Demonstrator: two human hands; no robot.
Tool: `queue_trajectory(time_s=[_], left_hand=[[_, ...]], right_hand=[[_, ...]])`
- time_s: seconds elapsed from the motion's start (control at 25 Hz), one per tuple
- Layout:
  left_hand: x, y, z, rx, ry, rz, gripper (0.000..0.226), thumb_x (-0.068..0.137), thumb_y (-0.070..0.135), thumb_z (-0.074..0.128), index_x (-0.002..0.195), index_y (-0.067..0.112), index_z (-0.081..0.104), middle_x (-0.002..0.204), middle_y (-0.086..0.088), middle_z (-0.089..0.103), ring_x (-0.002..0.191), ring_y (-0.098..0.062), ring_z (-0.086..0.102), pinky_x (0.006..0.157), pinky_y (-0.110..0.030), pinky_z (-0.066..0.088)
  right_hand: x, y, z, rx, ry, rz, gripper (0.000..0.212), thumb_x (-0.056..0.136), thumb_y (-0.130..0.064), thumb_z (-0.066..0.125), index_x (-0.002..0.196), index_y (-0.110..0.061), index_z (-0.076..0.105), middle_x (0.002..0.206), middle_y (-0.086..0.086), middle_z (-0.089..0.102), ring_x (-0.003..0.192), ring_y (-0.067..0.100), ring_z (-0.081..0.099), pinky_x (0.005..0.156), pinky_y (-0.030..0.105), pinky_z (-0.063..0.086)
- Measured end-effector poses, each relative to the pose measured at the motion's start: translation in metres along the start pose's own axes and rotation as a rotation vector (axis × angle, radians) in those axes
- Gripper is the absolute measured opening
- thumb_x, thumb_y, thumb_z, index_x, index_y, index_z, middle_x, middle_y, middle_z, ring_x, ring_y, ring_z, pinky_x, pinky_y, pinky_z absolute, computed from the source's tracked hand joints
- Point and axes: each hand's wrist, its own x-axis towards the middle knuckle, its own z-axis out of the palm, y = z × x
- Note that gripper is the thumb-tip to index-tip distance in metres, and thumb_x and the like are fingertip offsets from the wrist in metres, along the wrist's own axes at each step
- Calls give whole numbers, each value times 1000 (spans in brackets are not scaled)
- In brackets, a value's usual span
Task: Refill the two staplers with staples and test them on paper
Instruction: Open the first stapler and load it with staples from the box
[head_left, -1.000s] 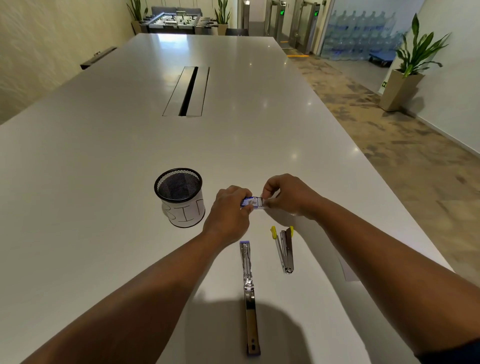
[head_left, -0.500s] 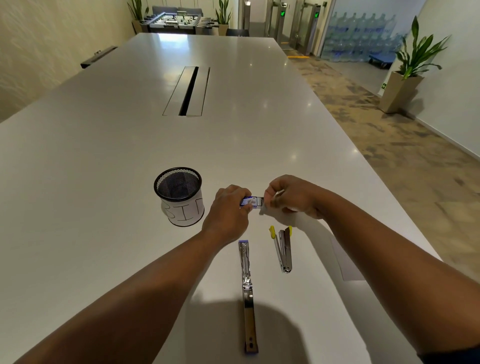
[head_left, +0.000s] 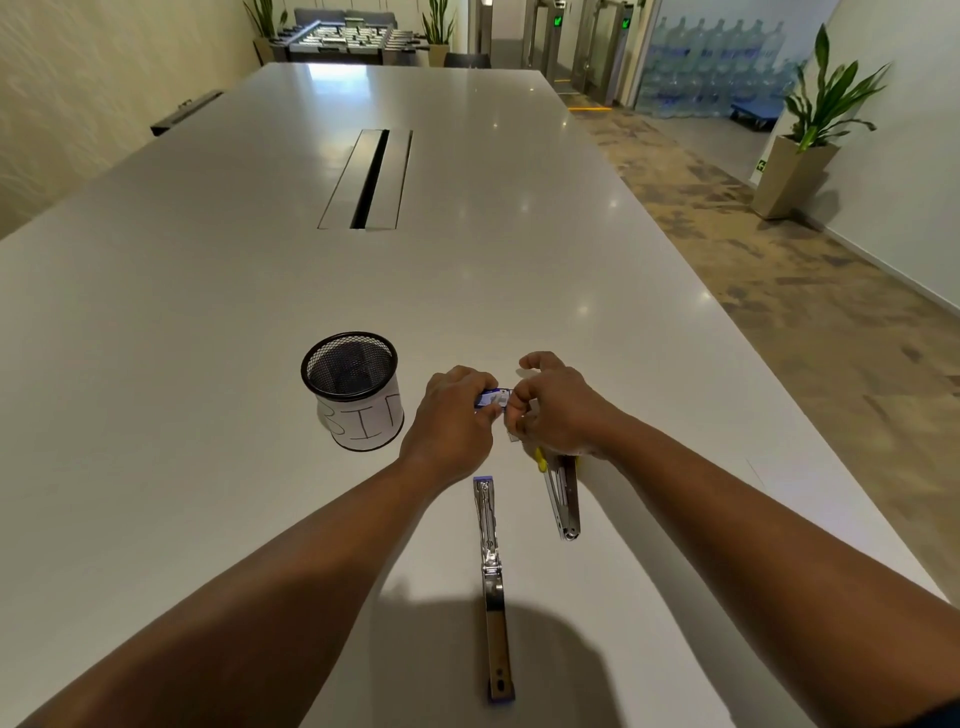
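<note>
Two bare hands working a small blue-and-white staple box above two opened staplers on a white table.

At frame centre, the left hand (head_left: 453, 415) grips the small blue-and-white staple box (head_left: 492, 398) with curled fingers, while the right hand (head_left: 556, 404) pinches at the box's right end, its upper fingers lifted and loosely curled. Below the hands, the long chrome stapler with purple ends (head_left: 492, 582) lies opened out flat, running toward the lower edge of the frame. Just right of it, the shorter chrome stapler with yellow tips (head_left: 562, 496) lies partly open, its far end hidden under the right hand. Left of the hands stands a black mesh cup wrapped in white paper lettered "BIN" (head_left: 358, 392). All rest on the long glossy white table (head_left: 208, 322).
</note>
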Motion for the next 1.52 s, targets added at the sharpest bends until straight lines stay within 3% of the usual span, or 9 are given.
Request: queue_trajectory(time_s=[0.08,0.16,0.28,0.48,0.88,1.08,1.28,1.52], left_hand=[[0,0,0,-4,0,-5,19,95,23,68,114,20,68,111,5,63,103,-11,44,80,-27,38],[1,-1,0,-11,-6,-10,17,95,21,67,112,21,68,109,7,62,102,-11,44,81,-27,38],[1,-2,0,-16,-12,-11,18,94,20,67,112,21,67,110,6,62,102,-11,43,83,-28,38],[2,-1,0,-9,-19,-2,19,94,21,66,113,21,67,110,5,63,102,-13,45,82,-28,40],[3,-2,0,29,0,30,18,93,24,68,111,22,69,107,7,64,102,-10,43,80,-27,37],[3,-2,1,26,-7,19,20,94,26,67,114,21,70,109,8,65,101,-10,43,80,-26,37],[3,-1,0,10,-7,19,19,94,25,69,113,20,70,108,6,65,101,-12,46,79,-27,40],[2,-1,-2,-5,-13,19,21,94,23,69,114,19,70,110,5,65,102,-12,46,80,-26,38]], right_hand=[[3,5,1,69,50,-13,10,84,-21,76,81,-30,72,140,0,48,128,22,46,98,40,46],[5,11,0,215,171,5,10,86,-16,72,90,-25,72,116,-3,61,108,20,57,84,32,48],[6,23,-6,387,272,175,19,91,-11,61,106,-20,68,106,-2,65,96,18,60,80,31,48],[6,22,-9,484,177,250,5,87,-13,72,88,-9,75,91,10,76,80,19,65,75,35,54],[13,12,-2,505,201,303,2,76,-14,76,74,-14,75,82,7,77,88,32,73,83,49,60],[11,10,1,506,212,303,8,76,-15,75,70,-18,73,76,2,76,71,20,68,77,43,60],[13,6,2,530,222,329,6,72,-18,78,68,-17,73,71,0,74,68,19,66,67,36,55],[16,8,1,544,209,347,5,75,-13,78,70,-14,75,77,6,76,69,19,65,67,35,55]])
